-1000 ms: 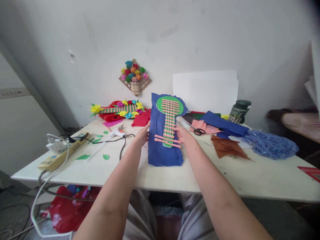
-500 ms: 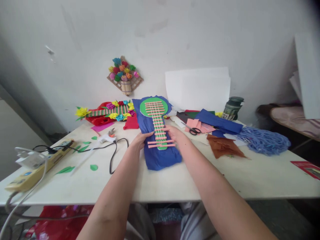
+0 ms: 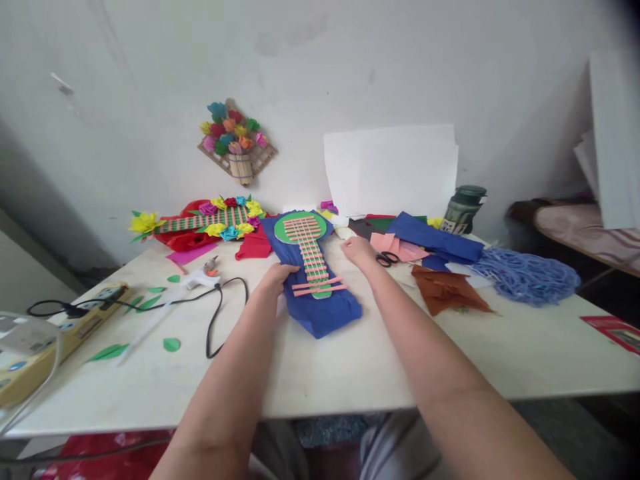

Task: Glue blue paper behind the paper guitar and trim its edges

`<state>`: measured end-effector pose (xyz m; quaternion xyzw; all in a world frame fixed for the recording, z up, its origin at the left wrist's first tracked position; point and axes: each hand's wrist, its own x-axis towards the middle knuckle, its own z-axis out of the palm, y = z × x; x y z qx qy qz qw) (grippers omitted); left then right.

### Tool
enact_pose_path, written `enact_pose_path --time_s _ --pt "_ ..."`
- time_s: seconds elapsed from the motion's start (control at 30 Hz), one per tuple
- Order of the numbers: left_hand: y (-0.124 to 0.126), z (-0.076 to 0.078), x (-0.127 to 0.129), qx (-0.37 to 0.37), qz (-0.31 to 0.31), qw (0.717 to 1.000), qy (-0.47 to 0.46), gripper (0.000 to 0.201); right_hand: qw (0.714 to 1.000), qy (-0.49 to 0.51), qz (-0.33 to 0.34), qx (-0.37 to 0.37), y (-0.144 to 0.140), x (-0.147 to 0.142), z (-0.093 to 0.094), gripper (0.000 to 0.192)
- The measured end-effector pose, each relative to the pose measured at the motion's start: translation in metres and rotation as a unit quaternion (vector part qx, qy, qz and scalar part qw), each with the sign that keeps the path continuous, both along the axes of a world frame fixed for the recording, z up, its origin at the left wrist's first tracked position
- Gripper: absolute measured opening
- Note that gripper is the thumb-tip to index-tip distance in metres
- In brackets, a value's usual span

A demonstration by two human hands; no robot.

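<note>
A flower basket [image 3: 241, 169] hangs on the wall [image 3: 300, 73], left of white sheets [image 3: 393, 170]. At the table's [image 3: 345, 380] far left lies a flowered guitar [image 3: 200, 222]; nearer, a glue gun [image 3: 199, 279], green leaves [image 3: 171, 345] and a power strip [image 3: 70, 343]. To the right are scissors [image 3: 386, 260], pink paper [image 3: 411, 253], brown paper [image 3: 445, 290] and blue yarn [image 3: 533, 275], with a green jar [image 3: 463, 210] standing on the far side

green paddle-shaped cutout [image 3: 311, 251] | pink strips [image 3: 317, 276] across it | round end farthest | lying on blue paper [image 3: 323, 321]

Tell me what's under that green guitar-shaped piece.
A blue sheet lies under the green piece, showing past its edges. The part directly beneath is covered, and whatever is under the sheet can't be seen.
</note>
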<state>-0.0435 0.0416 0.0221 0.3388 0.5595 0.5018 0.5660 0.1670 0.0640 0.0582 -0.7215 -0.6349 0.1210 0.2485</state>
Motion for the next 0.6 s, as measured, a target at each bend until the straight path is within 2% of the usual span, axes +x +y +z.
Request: enact_pose_path --time_s 0.1,0.2,0.37,0.47,0.6 --pt "-0.002 0.002 0.001 -0.001 0.013 1.000 0.004 0.019 0.991 -0.101 -0.084 -0.004 -0.004 0.032 0.005 0.030" --pt "-0.007 0.005 0.002 0.001 0.025 1.000 0.009 0.019 0.981 -0.132 -0.137 -0.051 -0.009 0.054 -0.003 0.032" --pt "-0.018 0.006 -0.004 0.004 0.016 1.000 0.000 0.016 0.980 -0.150 -0.119 -0.052 -0.014 0.061 -0.018 0.034" --pt "-0.024 0.005 -0.009 -0.014 0.006 1.000 0.012 0.018 0.979 -0.161 -0.115 -0.042 -0.013 0.057 -0.020 0.032" --pt "-0.025 -0.001 -0.015 -0.010 0.027 0.998 0.055 0.020 0.978 -0.179 -0.103 -0.015 -0.011 0.055 -0.019 0.029"
